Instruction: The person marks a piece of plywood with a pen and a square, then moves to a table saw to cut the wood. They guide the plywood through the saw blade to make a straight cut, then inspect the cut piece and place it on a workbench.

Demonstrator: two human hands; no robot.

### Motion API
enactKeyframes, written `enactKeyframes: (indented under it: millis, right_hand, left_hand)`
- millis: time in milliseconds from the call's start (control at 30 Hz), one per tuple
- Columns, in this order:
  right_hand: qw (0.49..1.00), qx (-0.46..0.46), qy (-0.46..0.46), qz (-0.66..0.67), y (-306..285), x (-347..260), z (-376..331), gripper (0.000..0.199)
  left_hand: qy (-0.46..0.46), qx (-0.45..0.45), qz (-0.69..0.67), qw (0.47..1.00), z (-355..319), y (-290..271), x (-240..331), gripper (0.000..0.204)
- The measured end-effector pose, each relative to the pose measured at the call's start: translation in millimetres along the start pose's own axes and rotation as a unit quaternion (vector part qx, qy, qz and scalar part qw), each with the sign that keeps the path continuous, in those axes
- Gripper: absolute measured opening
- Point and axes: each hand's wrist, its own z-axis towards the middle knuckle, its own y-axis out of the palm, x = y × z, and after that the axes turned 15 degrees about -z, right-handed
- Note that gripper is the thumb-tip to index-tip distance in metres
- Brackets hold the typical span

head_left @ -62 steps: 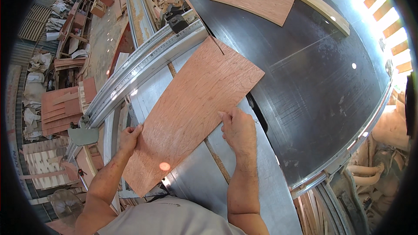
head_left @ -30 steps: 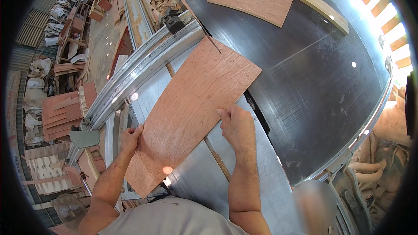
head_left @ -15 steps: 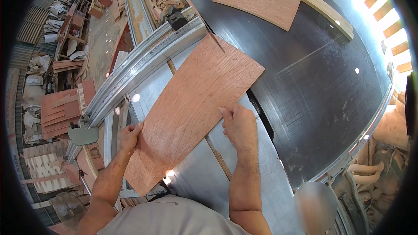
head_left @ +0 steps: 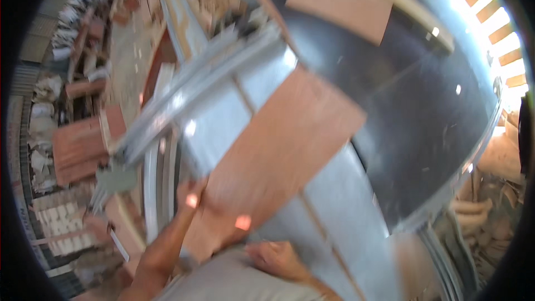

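A rectangular reddish-brown plywood panel lies aslant over the silvery metal machine table, its far corner reaching onto the dark tabletop. My left hand grips the panel's left edge near its lower end. Close to my body, my right hand is just below the panel's near edge and seems apart from it. Motion smears its fingers, so their closure is unclear. Part of the panel's lower end is in shadow beside my shirt.
Beyond the panel, a second plywood piece lies against a pale wooden strip. A metal fence crosses the left side. Stacked boards and wood scraps stand farther left. Striped bright light comes in at right.
My right hand has left the panel's right edge and come back toward my body. The panel now appears lower and farther right, with its left edge still in my left hand. The view has shifted.
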Motion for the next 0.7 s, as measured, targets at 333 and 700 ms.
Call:
enactKeyframes:
  millis: [333,700]
  right_hand:
    - [0.906,-0.068,0.343,0.24,-72,-73,-35,0.043]
    - [0.932,-0.079,0.295,0.194,-62,-66,-58,0.043]
  left_hand:
    - [-0.136,-0.101,-0.158,0.973,-2,-18,87,0.074]
    - [-0.122,-0.092,-0.193,0.969,-42,-42,95,0.07]
